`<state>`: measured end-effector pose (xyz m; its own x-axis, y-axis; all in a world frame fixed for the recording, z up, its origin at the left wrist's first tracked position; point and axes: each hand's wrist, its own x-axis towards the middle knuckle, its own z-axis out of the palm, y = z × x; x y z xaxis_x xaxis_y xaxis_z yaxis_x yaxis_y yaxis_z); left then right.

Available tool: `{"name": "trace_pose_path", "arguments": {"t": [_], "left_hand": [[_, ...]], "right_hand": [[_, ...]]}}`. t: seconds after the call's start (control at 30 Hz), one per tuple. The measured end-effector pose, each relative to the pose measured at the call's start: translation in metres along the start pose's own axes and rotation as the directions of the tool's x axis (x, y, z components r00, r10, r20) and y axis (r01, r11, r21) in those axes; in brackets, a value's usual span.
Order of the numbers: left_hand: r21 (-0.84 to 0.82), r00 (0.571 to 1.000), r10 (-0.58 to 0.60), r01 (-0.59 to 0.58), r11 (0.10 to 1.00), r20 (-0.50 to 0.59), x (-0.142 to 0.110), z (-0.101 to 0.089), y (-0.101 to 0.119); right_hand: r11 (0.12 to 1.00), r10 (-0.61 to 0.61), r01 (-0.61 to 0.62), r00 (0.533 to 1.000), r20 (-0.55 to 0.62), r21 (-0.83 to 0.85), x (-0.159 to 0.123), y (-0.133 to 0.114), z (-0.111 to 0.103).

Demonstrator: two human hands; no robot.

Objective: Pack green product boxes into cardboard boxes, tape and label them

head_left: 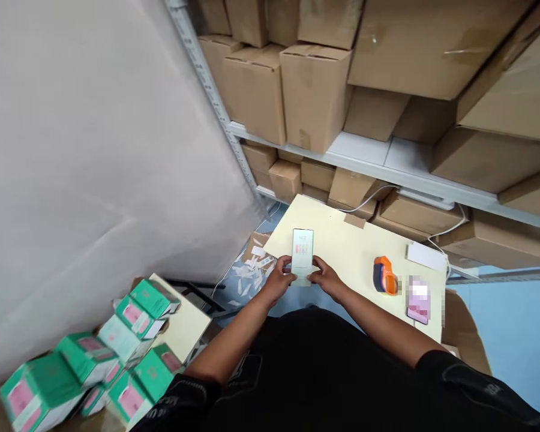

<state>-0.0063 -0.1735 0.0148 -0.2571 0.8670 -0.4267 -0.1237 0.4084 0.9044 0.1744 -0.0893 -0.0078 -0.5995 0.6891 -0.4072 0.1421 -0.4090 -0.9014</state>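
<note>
Black shirt point(324, 372) nearest the camera, with bare forearms reaching toward the near edge of the desk point(337, 258). Held between 2 hands: 1 slim pale-green box point(302, 249), over that near edge, close to the near left corner; contact with the desk impossible to tell. Long axis pointing away from the body, printed face up; left hand point(279, 280) and right hand point(327, 280) closed narrowly on opposite long sides at the near end, neither clearly nearer, far end free. Toward the desk's right edge, 1 orange-and-blue band point(389, 281), then 1 pink phone-like item point(417, 311), partly blurred. At the far right corner, 1 white box point(426, 257). Beyond the far edge, cardboard boxes point(315, 96) on shelving point(297, 150).
</note>
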Motion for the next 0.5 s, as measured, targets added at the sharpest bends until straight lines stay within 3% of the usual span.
{"name": "trace_pose_path", "arguments": {"t": [0.2, 0.5], "left_hand": [[0.075, 0.993, -0.013, 0.004, 0.997, 0.117, 0.057, 0.029, 0.017], [0.070, 0.932, -0.052, 0.029, 0.997, 0.358, 0.151, 0.025, 0.040]], "right_hand": [[0.992, -0.014, -0.010, 0.981, -0.196, -0.122, 0.020, 0.014, -0.033], [0.990, -0.065, 0.007, 0.904, -0.422, -0.137, 0.075, 0.010, -0.040]]}}
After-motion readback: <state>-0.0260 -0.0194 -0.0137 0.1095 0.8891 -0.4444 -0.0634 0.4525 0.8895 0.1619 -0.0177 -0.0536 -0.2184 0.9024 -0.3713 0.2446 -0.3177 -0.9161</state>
